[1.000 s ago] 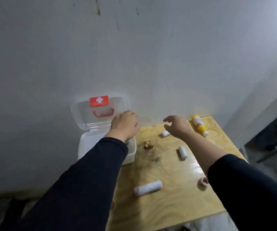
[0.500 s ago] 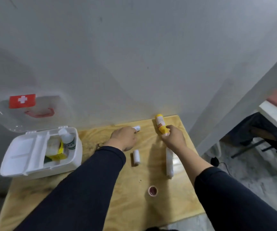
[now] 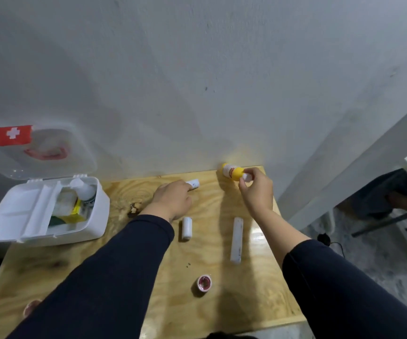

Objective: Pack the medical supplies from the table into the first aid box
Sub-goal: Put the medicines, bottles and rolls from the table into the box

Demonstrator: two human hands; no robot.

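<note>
The white first aid box (image 3: 101,217) stands open at the table's far left, its clear lid (image 3: 43,152) leaning on the wall, with a bottle and packets inside. My right hand (image 3: 257,190) holds a yellow bottle (image 3: 233,172) by its white cap, lifted off the table near the wall. My left hand (image 3: 173,199) lies over a small white roll (image 3: 193,184) at the far edge, fingers around it. A short white roll (image 3: 187,228), a long white roll (image 3: 236,239) and a pink tape ring (image 3: 204,284) lie on the wooden table (image 3: 209,311).
A small brown object (image 3: 134,207) lies between box and left hand. Another pink ring (image 3: 30,308) peeks out at the near left beside my sleeve. The grey wall runs right behind the table. A white desk and dark chair stand to the right.
The view swung right. My left hand left the box and settled over the small roll. My right hand took the yellow bottle and raised it off the table.
</note>
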